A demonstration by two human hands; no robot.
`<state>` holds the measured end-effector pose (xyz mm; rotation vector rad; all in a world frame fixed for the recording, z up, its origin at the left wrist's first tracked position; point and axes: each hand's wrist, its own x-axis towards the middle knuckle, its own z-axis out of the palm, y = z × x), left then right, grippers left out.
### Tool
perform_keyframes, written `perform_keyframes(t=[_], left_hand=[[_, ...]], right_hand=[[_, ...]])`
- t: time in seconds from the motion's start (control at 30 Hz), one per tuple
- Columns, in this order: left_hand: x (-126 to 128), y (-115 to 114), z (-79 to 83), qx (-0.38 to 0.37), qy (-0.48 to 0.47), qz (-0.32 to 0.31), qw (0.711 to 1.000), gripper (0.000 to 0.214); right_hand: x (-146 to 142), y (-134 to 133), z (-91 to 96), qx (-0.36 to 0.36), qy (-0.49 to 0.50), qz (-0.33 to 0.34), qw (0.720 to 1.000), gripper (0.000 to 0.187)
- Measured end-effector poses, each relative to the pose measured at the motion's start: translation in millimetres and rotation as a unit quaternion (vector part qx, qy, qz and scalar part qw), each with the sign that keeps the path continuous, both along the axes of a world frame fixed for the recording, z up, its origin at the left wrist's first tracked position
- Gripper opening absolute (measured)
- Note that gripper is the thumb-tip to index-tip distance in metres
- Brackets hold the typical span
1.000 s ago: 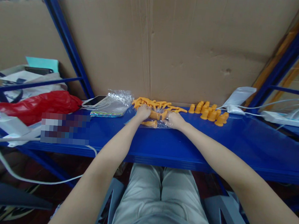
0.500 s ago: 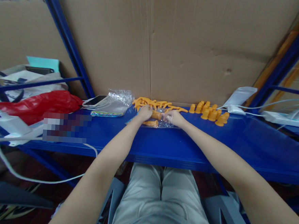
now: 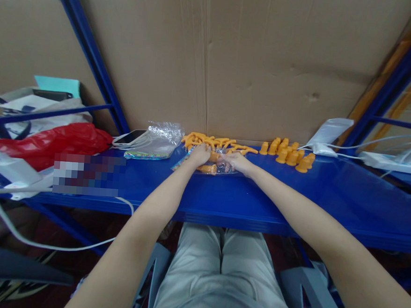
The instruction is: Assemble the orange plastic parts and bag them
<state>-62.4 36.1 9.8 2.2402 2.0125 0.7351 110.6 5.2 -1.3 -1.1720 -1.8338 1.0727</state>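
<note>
My left hand (image 3: 200, 154) is closed at the left side of a clear plastic bag (image 3: 222, 169) lying on the blue shelf. From the right, my right hand (image 3: 236, 162) reaches to the same bag, its fingers curled on the crinkled film. Between the hands sits an orange plastic piece (image 3: 213, 157), partly covered by my fingers. A second orange flared piece (image 3: 208, 169) lies on its side in front, apparently under the film. Just behind my hands is a pile of orange branching pieces (image 3: 206, 139).
Several orange flared cups (image 3: 287, 152) stand in rows to the right. Left of my hands lie a stack of clear packaging bags (image 3: 157, 143) and a phone (image 3: 132, 137). A red bag (image 3: 58, 143) and white cables are farther left; cardboard (image 3: 253, 68) forms the back wall.
My right hand has shifted slightly left towards the orange piece between the hands, which is more covered now. My left hand stays nearly in place; the view has tilted a little.
</note>
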Motion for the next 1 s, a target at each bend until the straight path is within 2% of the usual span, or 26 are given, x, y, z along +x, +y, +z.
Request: perform_keyframes(t=[0.17, 0.4, 0.67, 0.87, 1.0], left_hand=[[6, -9, 5.2, 0.011, -0.022, -0.031, 0.999, 0.041], [15, -20, 16.0, 0.032, -0.047, -0.086, 0.995, 0.047], [16, -22, 11.9, 0.022, -0.032, -0.092, 0.995, 0.035], [19, -17, 5.7, -0.021, -0.021, -0.138, 0.99, 0.039], [22, -14, 2.8, -0.032, -0.019, -0.137, 0.99, 0.042]], right_hand=[[5, 2, -2.2, 0.018, -0.012, 0.025, 0.999, 0.034], [8, 1, -1.5, 0.002, -0.02, 0.075, 0.997, 0.017], [4, 6, -6.9, -0.003, -0.013, 0.075, 0.997, 0.011], [6, 4, -6.6, 0.006, -0.006, 0.097, 0.995, 0.015], [7, 0, -2.8, 0.003, -0.005, 0.101, 0.995, 0.01]])
